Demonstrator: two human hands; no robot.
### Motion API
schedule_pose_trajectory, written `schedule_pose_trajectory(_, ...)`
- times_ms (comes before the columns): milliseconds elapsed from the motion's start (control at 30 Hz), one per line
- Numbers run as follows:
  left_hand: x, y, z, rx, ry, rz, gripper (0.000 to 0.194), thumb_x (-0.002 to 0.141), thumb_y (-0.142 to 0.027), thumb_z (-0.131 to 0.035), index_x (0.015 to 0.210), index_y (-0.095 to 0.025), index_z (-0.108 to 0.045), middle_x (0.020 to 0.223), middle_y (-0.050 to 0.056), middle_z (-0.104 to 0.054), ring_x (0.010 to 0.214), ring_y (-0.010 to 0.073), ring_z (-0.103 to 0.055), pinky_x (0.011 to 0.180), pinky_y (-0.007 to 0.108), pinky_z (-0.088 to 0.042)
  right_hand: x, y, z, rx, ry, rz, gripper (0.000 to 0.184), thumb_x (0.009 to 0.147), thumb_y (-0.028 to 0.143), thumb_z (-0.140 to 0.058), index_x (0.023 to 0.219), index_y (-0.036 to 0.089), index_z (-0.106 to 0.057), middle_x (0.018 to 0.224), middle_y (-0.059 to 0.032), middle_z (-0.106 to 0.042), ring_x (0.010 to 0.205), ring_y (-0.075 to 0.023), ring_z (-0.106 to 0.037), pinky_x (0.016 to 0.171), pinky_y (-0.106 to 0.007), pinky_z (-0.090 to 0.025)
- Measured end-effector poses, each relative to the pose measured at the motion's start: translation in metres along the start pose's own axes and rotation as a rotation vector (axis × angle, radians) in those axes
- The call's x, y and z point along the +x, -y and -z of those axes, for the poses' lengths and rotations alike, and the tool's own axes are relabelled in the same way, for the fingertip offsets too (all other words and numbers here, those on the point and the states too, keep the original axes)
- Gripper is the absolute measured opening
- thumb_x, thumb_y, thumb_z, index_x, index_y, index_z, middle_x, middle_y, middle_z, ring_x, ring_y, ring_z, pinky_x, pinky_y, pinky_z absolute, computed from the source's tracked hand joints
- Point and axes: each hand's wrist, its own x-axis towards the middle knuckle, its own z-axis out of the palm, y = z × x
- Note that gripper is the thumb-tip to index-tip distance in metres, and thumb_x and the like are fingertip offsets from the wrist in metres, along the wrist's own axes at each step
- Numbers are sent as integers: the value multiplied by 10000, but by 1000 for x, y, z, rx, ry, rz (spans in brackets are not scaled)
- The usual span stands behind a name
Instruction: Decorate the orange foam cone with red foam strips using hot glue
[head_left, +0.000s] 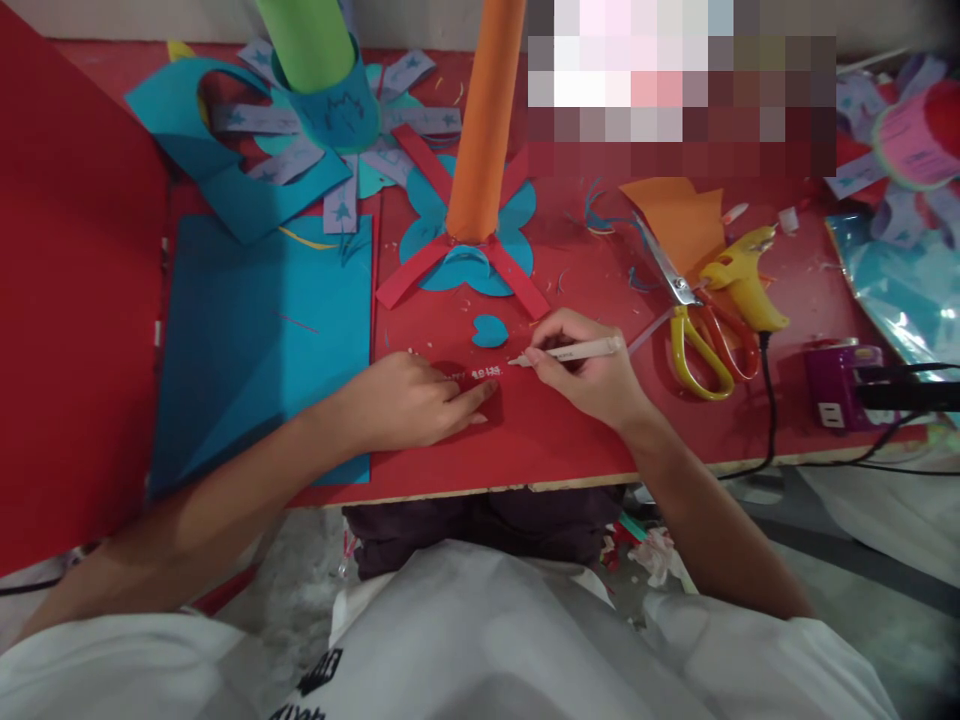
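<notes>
A slim white pen [589, 350] is pinched between the thumb and fingers of my right hand [592, 385]. Its tip is just right of small white writing [486, 372] on the red surface [547, 440]. My left hand [416, 400] rests flat on the same surface beside the writing, its fingers loosely stretched and holding nothing. Above the pen tip lies a small blue heart-like paper cutout [491, 330]. Behind it an orange paper tube [484, 130] stands on a blue petal-shaped paper base [517, 235] with red paper strips [416, 272].
Blue sheets [262, 300] lie at left, under a red panel [75, 280]. A green tube [311, 45] stands behind. To the right are scissors [701, 345], orange paper [675, 220], a yellow glue gun [746, 275] with a cord, and a purple socket box [832, 390].
</notes>
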Motion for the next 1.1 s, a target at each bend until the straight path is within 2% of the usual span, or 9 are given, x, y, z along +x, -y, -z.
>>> schedule_pose_trajectory(133,-1,0,0,6,-13,-11,334,1126,-372,-540,1208,-133,-758,676,37,-747,608,182,-722,509,300,-365,1,1,-1,9,-28,0,186,935,314,-713,801,231,-615,624,43,-584,532,-111,-481,528,-276,-360)
schedule_pose_trajectory(300,-1,0,-1,-12,6,-6,344,1133,-363,-522,1221,-123,-753,637,39,-729,571,173,-695,513,288,-349,-1,-1,0,-7,-73,-34,189,926,307,-711,787,236,-603,632,35,-583,552,-123,-495,530,-284,-375)
schedule_pose_trajectory(533,-3,1,-1,-30,8,-2,333,1124,-369,-531,1216,-131,-745,631,40,-719,563,162,-686,504,267,-356,-5,-11,4,68,-378,-57,214,977,390,-694,823,263,-617,700,6,-567,585,-151,-507,521,-305,-382)
schedule_pose_trajectory(600,-4,2,-1,-30,3,-13,326,1125,-357,-528,1205,-128,-746,622,34,-711,553,158,-678,502,270,-361,-5,-9,4,116,-343,-51,190,984,385,-694,851,264,-631,702,11,-576,572,-145,-513,517,-302,-383)
schedule_pose_trajectory(733,-2,1,-1,-9,-2,-16,323,1128,-346,-523,1179,-130,-758,603,22,-692,534,159,-662,494,287,-364,-4,-1,2,93,-58,0,142,972,337,-709,875,245,-661,743,3,-668,620,-146,-606,573,-301,-446)
schedule_pose_trajectory(800,-2,1,-1,-15,-5,-12,325,1130,-347,-522,1176,-132,-762,623,29,-708,560,159,-675,509,285,-375,-2,2,1,60,18,8,148,960,322,-718,859,236,-656,725,6,-685,613,-140,-604,574,-293,-441)
schedule_pose_trajectory(967,-2,0,-1,-27,-14,-8,327,1132,-354,-532,1189,-129,-762,655,39,-735,586,158,-688,528,276,-375,0,2,-1,34,18,19,157,941,289,-725,823,227,-642,686,20,-678,580,-121,-570,549,-272,-405)
schedule_pose_trajectory(1100,-3,1,-1,-24,-18,-14,326,1131,-350,-533,1193,-126,-762,675,48,-750,608,164,-707,531,275,-385,0,1,-2,20,26,1,177,937,328,-739,826,224,-647,699,15,-688,588,-123,-570,552,-273,-405)
